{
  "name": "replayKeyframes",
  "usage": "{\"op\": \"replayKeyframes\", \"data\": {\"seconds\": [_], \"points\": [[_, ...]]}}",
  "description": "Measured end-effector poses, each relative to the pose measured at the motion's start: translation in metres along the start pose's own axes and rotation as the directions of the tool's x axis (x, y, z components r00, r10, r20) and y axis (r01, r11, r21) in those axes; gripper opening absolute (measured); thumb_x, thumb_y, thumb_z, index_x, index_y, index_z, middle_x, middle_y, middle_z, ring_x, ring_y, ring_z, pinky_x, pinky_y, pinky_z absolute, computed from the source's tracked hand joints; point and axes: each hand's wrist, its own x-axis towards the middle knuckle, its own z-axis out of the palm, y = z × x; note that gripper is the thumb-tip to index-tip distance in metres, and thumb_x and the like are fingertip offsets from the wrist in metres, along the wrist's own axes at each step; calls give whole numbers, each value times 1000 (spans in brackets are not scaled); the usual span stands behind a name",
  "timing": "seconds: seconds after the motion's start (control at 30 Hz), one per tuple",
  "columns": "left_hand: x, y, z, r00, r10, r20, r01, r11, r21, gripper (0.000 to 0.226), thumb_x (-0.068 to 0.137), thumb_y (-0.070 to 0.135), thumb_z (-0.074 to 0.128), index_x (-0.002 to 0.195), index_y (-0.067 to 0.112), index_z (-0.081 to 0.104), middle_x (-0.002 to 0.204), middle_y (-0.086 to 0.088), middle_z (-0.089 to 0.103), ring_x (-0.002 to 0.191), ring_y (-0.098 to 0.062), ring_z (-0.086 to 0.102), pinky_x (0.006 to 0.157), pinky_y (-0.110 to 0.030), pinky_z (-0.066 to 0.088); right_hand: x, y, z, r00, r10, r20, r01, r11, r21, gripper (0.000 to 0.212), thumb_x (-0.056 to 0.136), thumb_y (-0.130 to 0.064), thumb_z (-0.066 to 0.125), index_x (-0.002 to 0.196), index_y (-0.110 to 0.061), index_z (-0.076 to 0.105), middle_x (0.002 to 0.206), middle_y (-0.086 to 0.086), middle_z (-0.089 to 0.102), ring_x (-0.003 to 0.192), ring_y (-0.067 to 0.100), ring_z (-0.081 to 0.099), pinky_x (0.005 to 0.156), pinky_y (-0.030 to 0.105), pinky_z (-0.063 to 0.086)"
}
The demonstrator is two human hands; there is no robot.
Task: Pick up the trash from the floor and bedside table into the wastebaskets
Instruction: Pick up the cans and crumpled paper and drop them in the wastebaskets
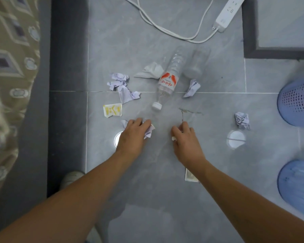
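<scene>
**A:** What were your hands doing?

**B:** Your left hand was clenched over a crumpled paper scrap on the floor; your right hand pinched a small white bit.

**A:** How could you have done it well?

**B:** You needed to gather each scrap fully into the palm before lifting.

**A:** And the rest?

**B:** A water bottle lay ahead, between your hands; two blue wastebaskets stood well off beyond your right hand.
</scene>
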Motion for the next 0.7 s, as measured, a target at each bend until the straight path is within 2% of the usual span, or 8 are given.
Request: {"op": "replayKeyframes", "data": {"seconds": [0.07,0.13,0.3,0.4,0.47,0.57,0.67,0.7], "points": [[-1,-1,-2,1000,-4,-28,2,998,-67,34,75,-6,67,86,21,49,87,3,51,81,-22,46,49,-37,40,-8,8,-6,1000,19,1,-19,999,32,16,81,3,59,92,-8,55,100,11,47,81,33,49,64,42,48],[-8,2,-5,999,12,-42,-17,994,-110,36,80,-2,65,82,24,41,84,11,45,79,-15,38,54,-39,46,-20,16,-16,998,54,-29,-51,994,97,15,80,1,62,87,-9,54,96,6,46,78,30,51,64,39,47],[-38,51,-33,993,112,-31,-116,969,-219,17,87,12,65,86,17,49,83,9,46,80,-21,46,60,-43,49,-72,16,-58,973,190,-130,-143,943,302,20,82,-1,65,89,-16,55,96,-3,42,73,20,51,63,38,50],[-58,113,-59,990,136,-27,-138,947,-289,21,84,8,68,85,18,50,82,9,47,80,-18,45,64,-43,48,-116,13,-99,928,320,-191,-214,878,429,25,83,4,66,89,-18,56,98,-4,45,78,12,54,67,28,52],[-71,166,-74,983,183,-5,-174,926,-335,27,82,5,70,85,22,49,82,11,48,79,-16,45,64,-39,47,-147,14,-138,876,405,-260,-229,825,516,28,79,10,66,88,-15,58,98,-2,47,82,10,55,66,23,51],[-85,256,-91,962,271,22,-239,883,-404,33,85,13,67,85,33,40,81,12,48,76,-13,46,63,-29,44,-189,28,-203,780,517,-353,-239,768,594,28,77,11,66,87,-14,60,96,-2,49,83,11,57,63,24,50],[-93,348,-97,941,333,65,-266,844,-465,22,88,16,67,83,23,47,78,10,49,72,-12,47,64,-33,44,-226,70,-268,624,606,-492,-236,747,621,26,78,9,68,86,-15,60,94,0,50,81,5,56,65,13,43],[-95,377,-97,932,356,75,-281,834,-474,18,87,16,68,84,21,50,78,9,50,72,-13,48,64,-34,44,-239,92,-284,559,649,-516,-254,727,638,26,79,7,69,86,-16,59,95,1,52,81,5,57,67,17,47]]}}
